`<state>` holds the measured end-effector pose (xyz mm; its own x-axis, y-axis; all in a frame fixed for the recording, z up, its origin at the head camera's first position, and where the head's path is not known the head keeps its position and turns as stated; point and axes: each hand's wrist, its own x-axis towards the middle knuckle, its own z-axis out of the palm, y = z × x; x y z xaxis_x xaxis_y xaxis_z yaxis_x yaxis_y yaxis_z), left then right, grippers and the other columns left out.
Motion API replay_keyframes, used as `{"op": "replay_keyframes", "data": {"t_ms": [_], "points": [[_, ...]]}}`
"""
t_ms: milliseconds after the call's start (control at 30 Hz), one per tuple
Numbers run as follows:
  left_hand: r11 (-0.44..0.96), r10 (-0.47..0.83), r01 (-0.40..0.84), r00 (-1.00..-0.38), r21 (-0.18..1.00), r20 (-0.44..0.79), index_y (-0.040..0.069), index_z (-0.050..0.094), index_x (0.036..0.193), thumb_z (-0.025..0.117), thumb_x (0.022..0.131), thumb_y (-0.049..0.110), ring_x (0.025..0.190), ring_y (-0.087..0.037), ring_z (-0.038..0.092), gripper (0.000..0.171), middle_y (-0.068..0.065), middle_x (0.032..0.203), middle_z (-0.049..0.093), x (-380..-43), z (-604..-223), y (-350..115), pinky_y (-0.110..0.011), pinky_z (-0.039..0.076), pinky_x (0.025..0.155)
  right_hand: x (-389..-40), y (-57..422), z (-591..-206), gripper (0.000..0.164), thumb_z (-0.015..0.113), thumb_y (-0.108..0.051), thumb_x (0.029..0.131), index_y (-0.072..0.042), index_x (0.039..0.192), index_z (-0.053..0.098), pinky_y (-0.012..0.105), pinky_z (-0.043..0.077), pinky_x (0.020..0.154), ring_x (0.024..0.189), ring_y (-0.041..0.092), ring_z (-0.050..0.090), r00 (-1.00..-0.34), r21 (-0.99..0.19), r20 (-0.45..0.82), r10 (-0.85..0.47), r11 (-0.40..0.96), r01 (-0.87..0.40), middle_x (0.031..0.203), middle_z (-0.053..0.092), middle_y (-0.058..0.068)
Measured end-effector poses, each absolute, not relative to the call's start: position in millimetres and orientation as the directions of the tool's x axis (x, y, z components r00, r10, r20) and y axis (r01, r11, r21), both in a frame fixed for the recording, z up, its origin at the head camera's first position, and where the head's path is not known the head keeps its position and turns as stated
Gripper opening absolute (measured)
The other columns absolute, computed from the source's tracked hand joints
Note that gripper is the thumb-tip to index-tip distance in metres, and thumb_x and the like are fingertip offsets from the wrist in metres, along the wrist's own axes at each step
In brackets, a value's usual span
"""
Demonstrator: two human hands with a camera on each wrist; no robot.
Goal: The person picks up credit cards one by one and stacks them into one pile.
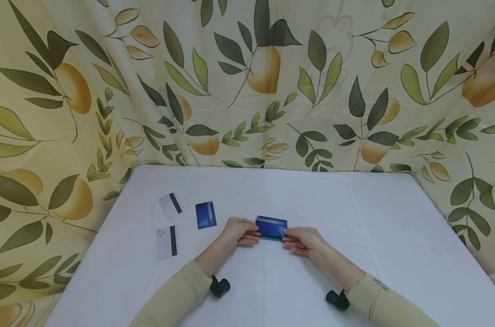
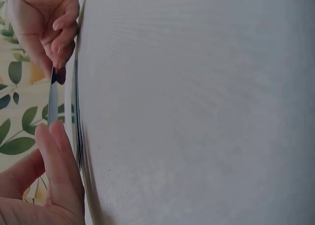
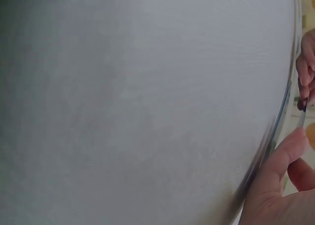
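Both hands hold a blue card (image 1: 272, 225) with a pale stripe near the middle of the table. The left hand (image 1: 240, 230) pinches its left end, and the right hand (image 1: 306, 240) pinches the right end. Just beneath its lower edge shows a strip of a teal card (image 1: 271, 238). In the left wrist view the held card (image 2: 53, 104) appears edge-on between the fingertips, apart from the table surface. Low in the right wrist view is the right hand (image 3: 278, 185), with part of the card hidden by its fingers.
Left of the hands lie another blue card (image 1: 206, 215), a white card with a dark stripe (image 1: 167, 206) and a second white striped card (image 1: 164, 244). They rest on a white-covered table (image 1: 333, 195). A leaf-and-fruit patterned curtain (image 1: 239, 122) hangs behind the table.
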<state>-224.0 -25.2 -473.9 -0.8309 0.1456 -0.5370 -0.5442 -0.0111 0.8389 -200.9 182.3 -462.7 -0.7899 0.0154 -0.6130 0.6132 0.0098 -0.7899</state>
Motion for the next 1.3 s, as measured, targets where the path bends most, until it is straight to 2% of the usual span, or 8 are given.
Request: {"op": "replay_keyframes", "data": {"t_ms": [400, 1300], "points": [[0.064, 0.109, -0.54, -0.832, 0.839, -0.544, -0.003, 0.064, 0.095, 0.065, 0.08, 0.003, 0.051, -0.013, 0.064, 0.016, -0.008, 0.066, 0.067, -221.3, -476.1, -26.2, -0.024, 0.054, 0.048, -198.0, 180.1, -460.3, 0.035, 0.066, -0.016, 0.084, 0.004, 0.11, 0.057, 0.015, 0.049, 0.046, 0.056, 0.009, 0.065, -0.796, -0.793, -0.605, 0.01, 0.077, 0.604, 0.069, 0.068, 0.003], [0.064, 0.122, -0.475, -0.869, 0.877, -0.48, -0.003, 0.065, 0.099, 0.064, 0.078, -0.003, 0.046, -0.011, 0.06, 0.021, -0.007, 0.059, 0.064, -217.5, -479.9, -27.1, -0.02, 0.051, 0.041, -199.9, 178.3, -465.7, 0.025, 0.067, -0.011, 0.082, 0.002, 0.102, 0.059, 0.012, 0.042, 0.039, 0.046, 0.006, 0.059, -0.825, -0.813, -0.56, 0.071, 0.147, 0.564, 0.062, 0.066, 0.003]]}}
